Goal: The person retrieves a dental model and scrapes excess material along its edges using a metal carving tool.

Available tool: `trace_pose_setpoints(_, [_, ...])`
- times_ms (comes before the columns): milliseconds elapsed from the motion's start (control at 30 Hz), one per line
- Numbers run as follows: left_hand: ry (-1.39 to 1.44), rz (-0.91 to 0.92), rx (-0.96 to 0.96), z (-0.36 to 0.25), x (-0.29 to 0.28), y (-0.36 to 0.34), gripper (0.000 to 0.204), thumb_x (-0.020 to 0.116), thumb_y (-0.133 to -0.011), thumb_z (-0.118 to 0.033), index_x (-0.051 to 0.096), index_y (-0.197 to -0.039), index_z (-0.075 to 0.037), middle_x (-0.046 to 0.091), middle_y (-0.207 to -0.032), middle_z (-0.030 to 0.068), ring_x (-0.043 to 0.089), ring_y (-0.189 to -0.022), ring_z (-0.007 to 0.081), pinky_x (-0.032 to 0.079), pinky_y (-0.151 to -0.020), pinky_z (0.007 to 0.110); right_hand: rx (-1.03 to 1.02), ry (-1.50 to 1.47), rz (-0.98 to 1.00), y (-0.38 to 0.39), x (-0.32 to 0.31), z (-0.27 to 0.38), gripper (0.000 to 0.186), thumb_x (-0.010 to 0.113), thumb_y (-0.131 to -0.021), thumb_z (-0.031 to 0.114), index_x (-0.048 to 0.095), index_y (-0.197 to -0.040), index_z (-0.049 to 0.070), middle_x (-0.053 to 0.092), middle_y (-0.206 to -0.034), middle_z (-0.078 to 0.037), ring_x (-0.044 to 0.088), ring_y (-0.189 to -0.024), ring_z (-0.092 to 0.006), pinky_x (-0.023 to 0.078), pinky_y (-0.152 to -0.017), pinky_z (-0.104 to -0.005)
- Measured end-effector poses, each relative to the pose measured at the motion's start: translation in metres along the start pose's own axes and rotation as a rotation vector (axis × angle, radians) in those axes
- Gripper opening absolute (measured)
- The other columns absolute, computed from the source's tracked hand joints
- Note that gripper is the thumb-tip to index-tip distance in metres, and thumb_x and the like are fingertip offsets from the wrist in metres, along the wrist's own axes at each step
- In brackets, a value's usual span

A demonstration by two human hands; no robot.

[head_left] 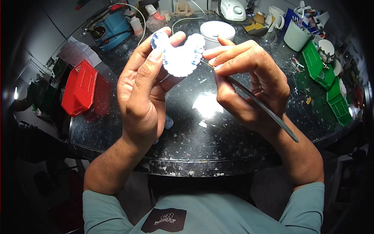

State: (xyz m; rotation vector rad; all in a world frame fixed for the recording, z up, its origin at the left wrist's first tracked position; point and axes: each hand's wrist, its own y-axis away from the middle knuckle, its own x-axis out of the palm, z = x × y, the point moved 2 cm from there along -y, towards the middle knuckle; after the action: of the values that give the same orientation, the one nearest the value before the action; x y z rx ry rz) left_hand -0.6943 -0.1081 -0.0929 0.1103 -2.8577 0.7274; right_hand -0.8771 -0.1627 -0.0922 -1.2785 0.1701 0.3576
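Observation:
A white dental arch model (180, 62) with blue patches along its teeth is raised over the black worktop. My left hand (142, 85) grips it by its left side, thumb in front and fingers behind. In my right hand (253, 74) is a slim metal dental hand tool (265, 106), pinched near its working end like a pen. Its thin tip meets or nearly meets the model's right-side teeth; glare hides whether they touch. The tool's dark handle slants down past my right wrist. A small translucent bluish piece (168, 122) lies beside my left wrist.
On the black worktop (187, 144), a white lidded tub (217, 31) stands behind my right hand. A red tray (80, 88) is at left, green trays (338, 102) at right. Farther back are a blue machine (111, 33), a tool cup (297, 36) and a white mug (275, 18).

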Motion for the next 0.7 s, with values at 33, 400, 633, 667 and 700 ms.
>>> trace_pose_setpoints(33, [0.005, -0.007, -0.020, 0.0007, -0.0001, -0.0004, 0.052, 0.038, -0.107, -0.024, 0.034, -0.149, 0.007, 0.053, -0.144, 0.0259, 0.057, -0.130, 0.0291, 0.052, -0.106, 0.040, -0.007, -0.005, 0.008, 0.0001, -0.0002, 0.0001, 0.029, 0.063, -0.073, -0.019, 0.062, -0.095, 0.000, 0.068, -0.097, -0.013, 0.071, -0.102, -0.0270, 0.045, -0.109, -0.0525])
trace_pose_setpoints(400, [-0.014, 0.017, 0.029, 0.0022, -0.0014, -0.0014, 0.052, 0.039, -0.106, -0.023, 0.034, -0.149, 0.007, 0.054, -0.143, 0.0255, 0.060, -0.127, 0.0262, 0.052, -0.104, 0.036, -0.026, 0.003, 0.026, 0.0009, -0.0015, -0.0014, 0.030, 0.062, -0.073, -0.018, 0.062, -0.096, 0.000, 0.068, -0.097, -0.014, 0.071, -0.101, -0.0275, 0.045, -0.109, -0.0532])
trace_pose_setpoints(633, [-0.053, 0.030, 0.085, 0.0012, -0.0044, -0.0021, 0.053, 0.042, -0.104, -0.022, 0.036, -0.149, 0.006, 0.055, -0.142, 0.0245, 0.060, -0.126, 0.0235, 0.050, -0.106, 0.034, -0.022, -0.030, 0.018, 0.0014, -0.0011, -0.0015, 0.031, 0.061, -0.075, -0.018, 0.061, -0.099, 0.000, 0.068, -0.100, -0.014, 0.071, -0.102, -0.0272, 0.045, -0.110, -0.0525])
trace_pose_setpoints(667, [-0.074, 0.044, 0.117, 0.0006, -0.0046, -0.0021, 0.054, 0.042, -0.104, -0.022, 0.035, -0.149, 0.006, 0.055, -0.142, 0.0245, 0.060, -0.127, 0.0233, 0.050, -0.106, 0.035, -0.022, -0.030, 0.019, 0.0015, -0.0012, -0.0013, 0.031, 0.061, -0.075, -0.018, 0.061, -0.099, 0.000, 0.068, -0.100, -0.014, 0.071, -0.102, -0.0272, 0.045, -0.110, -0.0525])
trace_pose_setpoints(700, [-0.074, 0.043, 0.117, -0.0007, -0.0036, -0.0020, 0.054, 0.042, -0.104, -0.022, 0.035, -0.149, 0.006, 0.055, -0.142, 0.0245, 0.060, -0.127, 0.0233, 0.050, -0.106, 0.035, -0.020, -0.031, 0.021, 0.0017, -0.0011, -0.0008, 0.031, 0.061, -0.075, -0.019, 0.061, -0.099, 0.000, 0.067, -0.100, -0.014, 0.071, -0.103, -0.0276, 0.045, -0.110, -0.0521])
